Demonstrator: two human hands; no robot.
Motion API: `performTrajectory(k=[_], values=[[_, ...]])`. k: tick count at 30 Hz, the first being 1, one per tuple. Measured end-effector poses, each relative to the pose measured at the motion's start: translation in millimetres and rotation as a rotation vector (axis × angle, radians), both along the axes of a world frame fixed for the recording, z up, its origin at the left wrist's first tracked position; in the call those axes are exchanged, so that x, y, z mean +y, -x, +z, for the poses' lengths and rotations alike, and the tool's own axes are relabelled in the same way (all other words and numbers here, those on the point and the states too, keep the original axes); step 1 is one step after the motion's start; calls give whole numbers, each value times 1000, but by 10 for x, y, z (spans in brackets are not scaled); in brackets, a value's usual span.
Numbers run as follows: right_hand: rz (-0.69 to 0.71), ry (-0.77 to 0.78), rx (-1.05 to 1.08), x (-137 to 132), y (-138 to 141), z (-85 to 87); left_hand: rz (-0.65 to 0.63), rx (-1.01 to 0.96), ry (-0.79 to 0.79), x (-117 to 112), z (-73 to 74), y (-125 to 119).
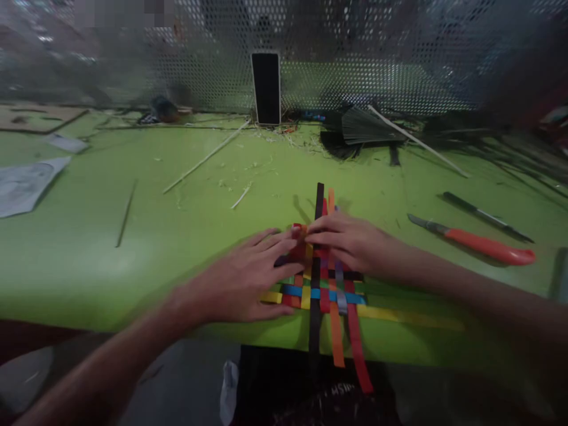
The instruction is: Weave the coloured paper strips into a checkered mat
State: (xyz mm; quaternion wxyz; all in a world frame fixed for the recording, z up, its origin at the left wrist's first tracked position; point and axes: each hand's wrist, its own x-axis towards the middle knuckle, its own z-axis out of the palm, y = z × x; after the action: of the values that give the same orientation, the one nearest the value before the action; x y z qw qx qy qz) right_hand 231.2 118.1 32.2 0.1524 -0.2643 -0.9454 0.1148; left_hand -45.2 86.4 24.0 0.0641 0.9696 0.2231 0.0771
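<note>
Bright strips in red, orange, yellow, blue and near-black cross over and under one another in a woven patch (316,285), which lies beneath and between the fingers of both hands on a green table (199,225). The left hand (252,273) comes in flat from the left, its fingers stretched out and a little apart, their tips over the patch's left part. The right hand (355,239) reaches across from the other side, fingers bent and close together, tips on the upper part and very near the left fingertips; whether they pinch a strip I cannot tell.

Nearer the body than the fingers, a black strip (314,331), an orange strip (338,343) and a red strip (360,361) run loose, the red one past the table's edge. A yellow strip (408,318) trails out to the right, below the right wrist. Well to the right of the fingers lie a knife (490,245) with an orange-red handle and, just beyond it, a slim dark tool (488,216). Far ahead of the fingertips, a phone (267,89) stands upright against a perforated panel (213,65), a pale stick (206,157) slanting away from its foot.
</note>
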Motion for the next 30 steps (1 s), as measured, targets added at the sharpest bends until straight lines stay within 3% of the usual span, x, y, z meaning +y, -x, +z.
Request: performTrajectory(k=[4, 7, 11, 13, 14, 16, 18, 21, 24, 27, 30], values=[[-27, 135, -198, 156, 40, 97, 96, -1, -129, -79, 117, 198], [-85, 241, -295, 289, 37, 256, 214, -56, -221, -395, 210, 216], [-173, 258, -338, 480, 42, 343, 226, -321, -200, -962, 275, -190], [-259, 374, -318, 556, 26, 343, 218, -337, -134, -1091, 252, -466], [-316, 452, -304, 584, 5, 343, 221, -356, -168, -1090, 226, -575], [-424, 556, -298, 616, -69, 357, 289, -189, -177, -987, 155, -687], [-468, 567, -306, 616, -180, 394, 292, -48, -183, -827, 88, -642], [-410, 638, -303, 544, -351, 471, 248, 39, -191, -663, 64, -407], [-263, 841, -231, 405, -436, 509, 272, 64, -217, -632, 173, -248], [-202, 958, -143, 277, -428, 459, 245, 117, -219, -623, 309, -330], [-260, 953, -92, 211, -399, 349, 153, 158, -243, -558, 308, -550]])
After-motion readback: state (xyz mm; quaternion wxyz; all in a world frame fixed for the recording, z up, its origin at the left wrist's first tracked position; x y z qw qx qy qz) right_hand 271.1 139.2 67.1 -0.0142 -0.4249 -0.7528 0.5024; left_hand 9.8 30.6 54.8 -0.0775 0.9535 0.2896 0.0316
